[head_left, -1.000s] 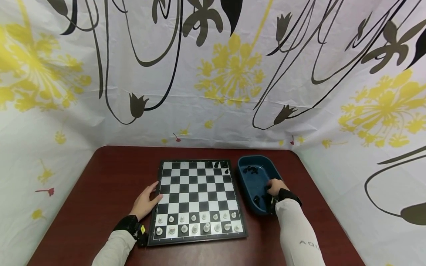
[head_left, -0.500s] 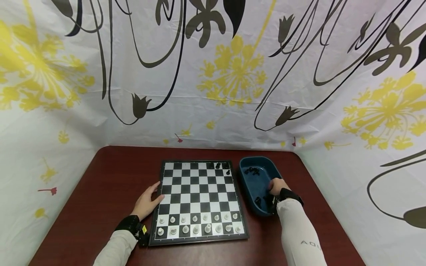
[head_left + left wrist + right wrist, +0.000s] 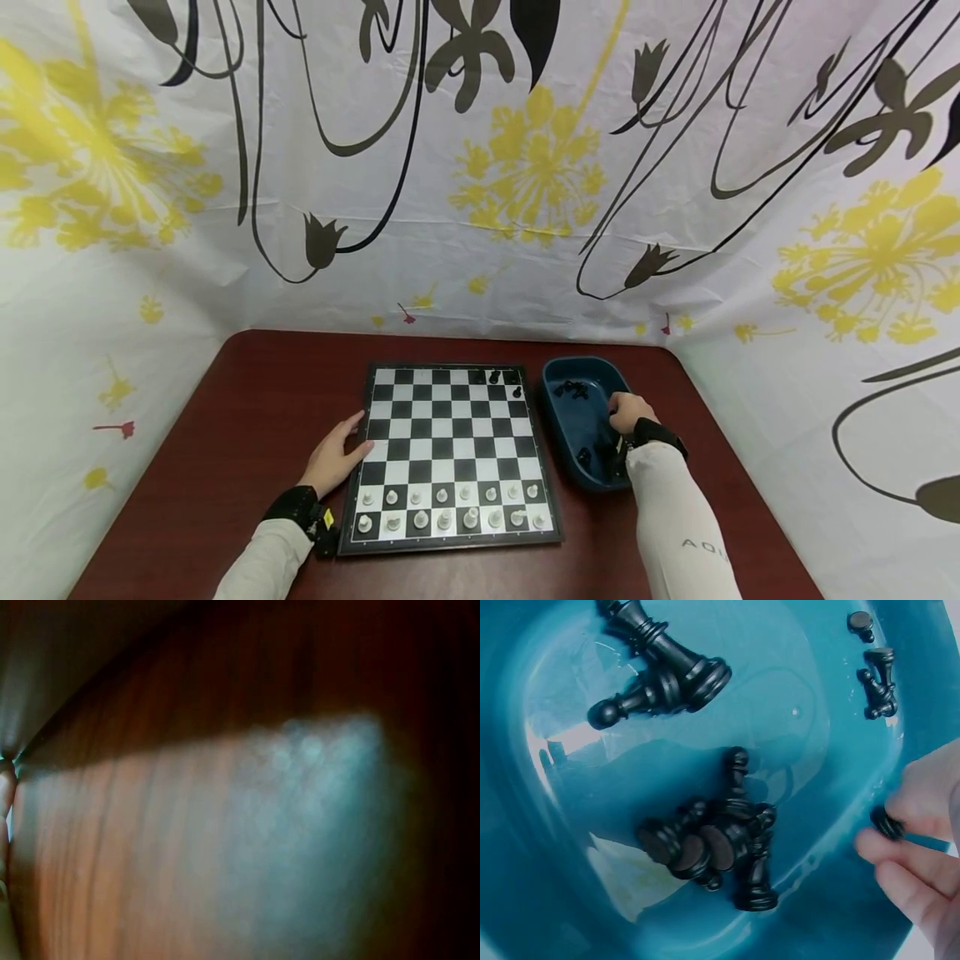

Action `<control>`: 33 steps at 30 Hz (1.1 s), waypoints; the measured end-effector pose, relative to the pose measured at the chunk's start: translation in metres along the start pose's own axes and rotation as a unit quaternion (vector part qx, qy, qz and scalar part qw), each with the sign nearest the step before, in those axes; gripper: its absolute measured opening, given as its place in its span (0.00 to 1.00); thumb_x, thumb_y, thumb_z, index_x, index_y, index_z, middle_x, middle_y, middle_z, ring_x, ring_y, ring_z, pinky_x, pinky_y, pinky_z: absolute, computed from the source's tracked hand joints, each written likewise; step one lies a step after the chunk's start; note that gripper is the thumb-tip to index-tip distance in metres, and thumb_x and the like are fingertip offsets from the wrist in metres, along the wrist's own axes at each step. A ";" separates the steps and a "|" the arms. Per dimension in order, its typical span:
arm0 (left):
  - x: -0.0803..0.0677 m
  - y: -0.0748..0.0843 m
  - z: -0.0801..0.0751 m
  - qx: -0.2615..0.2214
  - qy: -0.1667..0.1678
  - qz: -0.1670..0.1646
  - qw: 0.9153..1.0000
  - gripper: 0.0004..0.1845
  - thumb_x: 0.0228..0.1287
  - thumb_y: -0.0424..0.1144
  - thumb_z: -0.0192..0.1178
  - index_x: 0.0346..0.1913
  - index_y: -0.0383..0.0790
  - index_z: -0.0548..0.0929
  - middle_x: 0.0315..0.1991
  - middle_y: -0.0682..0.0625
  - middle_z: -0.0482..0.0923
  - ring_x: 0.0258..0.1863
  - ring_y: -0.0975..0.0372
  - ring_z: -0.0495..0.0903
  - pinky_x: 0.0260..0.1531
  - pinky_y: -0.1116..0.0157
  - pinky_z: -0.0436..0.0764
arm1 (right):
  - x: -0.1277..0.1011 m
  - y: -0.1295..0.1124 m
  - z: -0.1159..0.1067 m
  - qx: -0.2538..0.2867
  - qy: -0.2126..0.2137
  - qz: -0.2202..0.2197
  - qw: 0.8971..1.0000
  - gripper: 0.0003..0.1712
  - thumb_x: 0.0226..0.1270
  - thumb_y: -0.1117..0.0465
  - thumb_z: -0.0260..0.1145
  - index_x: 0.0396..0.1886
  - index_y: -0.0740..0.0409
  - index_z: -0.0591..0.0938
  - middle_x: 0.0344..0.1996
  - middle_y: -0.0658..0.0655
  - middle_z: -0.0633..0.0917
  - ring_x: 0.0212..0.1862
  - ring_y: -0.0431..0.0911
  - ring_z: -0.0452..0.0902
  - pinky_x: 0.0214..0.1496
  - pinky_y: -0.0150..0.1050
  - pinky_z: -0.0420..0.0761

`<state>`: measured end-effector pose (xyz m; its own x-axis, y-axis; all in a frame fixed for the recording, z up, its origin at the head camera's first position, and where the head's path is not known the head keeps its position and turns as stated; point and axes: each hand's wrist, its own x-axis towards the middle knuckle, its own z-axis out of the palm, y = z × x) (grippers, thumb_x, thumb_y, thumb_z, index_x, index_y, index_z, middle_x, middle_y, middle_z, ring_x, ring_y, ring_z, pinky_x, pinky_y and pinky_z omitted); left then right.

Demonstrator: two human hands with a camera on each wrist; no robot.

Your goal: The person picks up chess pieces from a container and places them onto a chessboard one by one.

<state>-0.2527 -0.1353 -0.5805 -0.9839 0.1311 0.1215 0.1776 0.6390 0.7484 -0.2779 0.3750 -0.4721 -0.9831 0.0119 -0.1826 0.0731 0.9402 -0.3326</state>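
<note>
1. My right hand (image 3: 626, 412) is inside the blue tub (image 3: 558, 433), fingertips (image 3: 881, 847) pinching a small black piece (image 3: 887, 823) near the tub's wall. The pinch looks shallow, right on the tip; I judge it could slip and drop back among the others.
2. A heap of black pieces (image 3: 720, 851) lies tangled in the tub's middle, more lie at the far end. If my hand drags through them, I could snag one and flick it out.
3. My left hand (image 3: 333, 457) lies flat, fingers relaxed, against the left edge of the board (image 3: 448, 454), holding nothing. If it lifts, the board might slide when I set a piece down.
4. White pieces (image 3: 450, 508) fill the near two rows, and three black ones (image 3: 504, 382) stand at the far right corner. A sleeve sweeping low across could topple them.
5. The left wrist view shows only blurred table (image 3: 225, 847), so I can't check that hand from there.
</note>
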 end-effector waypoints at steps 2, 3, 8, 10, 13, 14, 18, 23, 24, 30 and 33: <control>-0.001 0.000 -0.001 -0.001 0.000 -0.001 1.000 0.36 0.58 0.53 0.59 0.66 0.39 0.63 0.59 0.37 0.67 0.54 0.47 0.71 0.53 0.47 0.68 | 0.003 -0.001 -0.001 -0.004 0.002 0.000 1.000 0.06 0.53 0.70 0.53 0.31 0.63 0.74 0.27 0.58 0.75 0.27 0.48 0.68 0.29 0.39 0.68; -0.001 0.000 -0.001 -0.001 0.000 -0.002 1.000 0.36 0.58 0.53 0.59 0.66 0.40 0.63 0.59 0.37 0.67 0.54 0.47 0.71 0.53 0.47 0.68 | 0.005 -0.002 -0.002 -0.005 0.005 0.002 1.000 0.06 0.54 0.70 0.54 0.32 0.63 0.74 0.27 0.58 0.75 0.28 0.48 0.69 0.29 0.39 0.69; -0.002 -0.001 -0.002 -0.008 0.004 0.000 1.000 0.36 0.58 0.53 0.59 0.66 0.40 0.64 0.59 0.37 0.68 0.54 0.47 0.71 0.52 0.47 0.69 | 0.015 -0.012 -0.009 -0.007 0.008 -0.006 1.000 0.07 0.56 0.68 0.55 0.35 0.65 0.74 0.29 0.59 0.76 0.28 0.48 0.70 0.29 0.40 0.70; -0.003 -0.001 -0.002 -0.010 0.005 -0.003 1.000 0.36 0.58 0.54 0.59 0.66 0.40 0.64 0.58 0.37 0.68 0.54 0.47 0.71 0.52 0.47 0.69 | 0.020 -0.020 -0.011 -0.005 0.006 -0.015 1.000 0.08 0.55 0.68 0.55 0.35 0.65 0.74 0.27 0.58 0.75 0.28 0.48 0.69 0.29 0.39 0.69; -0.003 -0.002 -0.002 -0.005 0.003 -0.010 1.000 0.36 0.57 0.54 0.59 0.66 0.41 0.63 0.59 0.38 0.68 0.54 0.48 0.71 0.52 0.48 0.69 | 0.028 -0.035 -0.016 -0.004 0.008 -0.032 0.999 0.08 0.54 0.68 0.55 0.35 0.65 0.74 0.27 0.58 0.75 0.28 0.48 0.68 0.30 0.40 0.68; -0.003 -0.002 -0.003 -0.006 0.002 -0.015 1.000 0.37 0.57 0.55 0.59 0.66 0.42 0.63 0.59 0.38 0.68 0.54 0.48 0.71 0.53 0.48 0.68 | 0.031 -0.041 -0.017 -0.004 0.011 -0.037 0.999 0.08 0.54 0.68 0.55 0.34 0.65 0.74 0.27 0.59 0.75 0.28 0.48 0.69 0.29 0.40 0.68; -0.004 0.000 -0.004 -0.007 0.000 -0.022 1.000 0.36 0.57 0.53 0.60 0.66 0.42 0.63 0.60 0.38 0.67 0.55 0.48 0.71 0.53 0.47 0.67 | 0.045 -0.067 -0.021 -0.010 0.025 -0.057 0.998 0.10 0.55 0.67 0.57 0.37 0.65 0.75 0.33 0.62 0.77 0.30 0.49 0.70 0.30 0.42 0.70; -0.004 0.001 -0.006 -0.003 -0.001 -0.025 1.000 0.36 0.57 0.53 0.59 0.66 0.41 0.63 0.60 0.38 0.67 0.55 0.48 0.71 0.54 0.48 0.68 | 0.061 -0.106 -0.021 -0.015 0.037 -0.079 0.996 0.14 0.56 0.66 0.56 0.42 0.66 0.76 0.38 0.64 0.79 0.33 0.52 0.73 0.34 0.46 0.74; -0.004 0.001 -0.007 -0.003 -0.001 -0.025 1.000 0.36 0.57 0.53 0.59 0.66 0.41 0.63 0.60 0.38 0.67 0.55 0.48 0.71 0.54 0.48 0.68 | 0.063 -0.114 -0.020 -0.017 0.039 -0.082 0.996 0.15 0.56 0.66 0.56 0.43 0.66 0.77 0.39 0.65 0.79 0.35 0.53 0.74 0.36 0.47 0.75; -0.005 0.001 -0.006 -0.012 -0.005 -0.024 1.000 0.36 0.57 0.53 0.60 0.66 0.42 0.64 0.59 0.39 0.68 0.55 0.49 0.71 0.54 0.48 0.68 | 0.075 -0.162 -0.008 -0.024 0.021 -0.102 0.994 0.17 0.58 0.65 0.56 0.48 0.64 0.77 0.44 0.64 0.79 0.43 0.55 0.76 0.44 0.50 0.75; -0.004 0.001 -0.004 -0.011 -0.002 -0.024 1.000 0.36 0.57 0.53 0.60 0.66 0.43 0.64 0.58 0.40 0.70 0.54 0.50 0.72 0.53 0.49 0.69 | 0.079 -0.183 0.002 -0.026 0.015 -0.123 0.992 0.16 0.58 0.66 0.56 0.47 0.63 0.77 0.43 0.62 0.80 0.41 0.53 0.76 0.42 0.49 0.76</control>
<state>-0.2482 -0.1381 -0.5773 -0.9912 0.1030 0.0827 0.1293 0.6280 0.7674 -0.3689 0.2030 -0.4271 -0.9747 -0.2109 -0.0738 -0.1780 0.9324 -0.3144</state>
